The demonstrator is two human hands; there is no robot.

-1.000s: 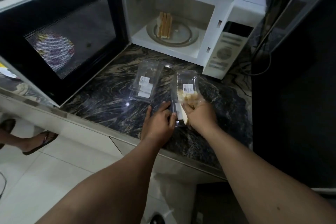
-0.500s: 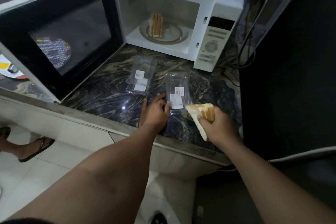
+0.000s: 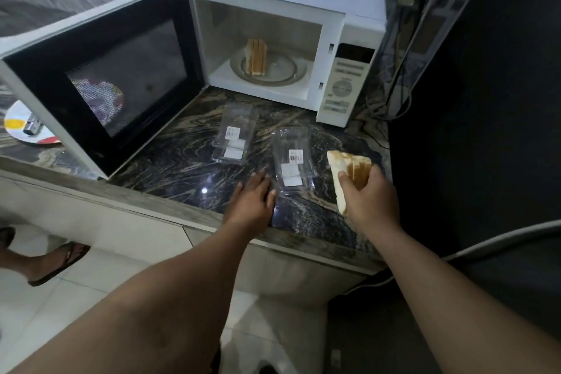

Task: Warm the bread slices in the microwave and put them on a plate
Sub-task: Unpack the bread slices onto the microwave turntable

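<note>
My right hand (image 3: 368, 200) grips a stack of bread slices (image 3: 349, 168) above the right part of the dark marble counter (image 3: 170, 167). My left hand (image 3: 253, 199) rests flat on the counter, its fingers touching the lower left corner of an empty clear plastic pack (image 3: 291, 158). A second empty clear pack (image 3: 233, 136) lies further left. The white microwave (image 3: 349, 39) stands at the back with its door (image 3: 100, 76) swung wide to the left. Inside, another stack of bread slices (image 3: 256, 56) stands on edge on the glass turntable (image 3: 282, 71).
A plate (image 3: 21, 124) with coloured spots and a small object on it sits on the counter behind the open door. Cables (image 3: 397, 91) hang right of the microwave beside a dark wall. A sandalled foot (image 3: 57, 261) of another person stands on the tiled floor at left.
My right hand pulled the bread slices out of the nearer clear pack and lifted them to the right. My left hand stayed at the pack's edge. The camera view shifted back.
</note>
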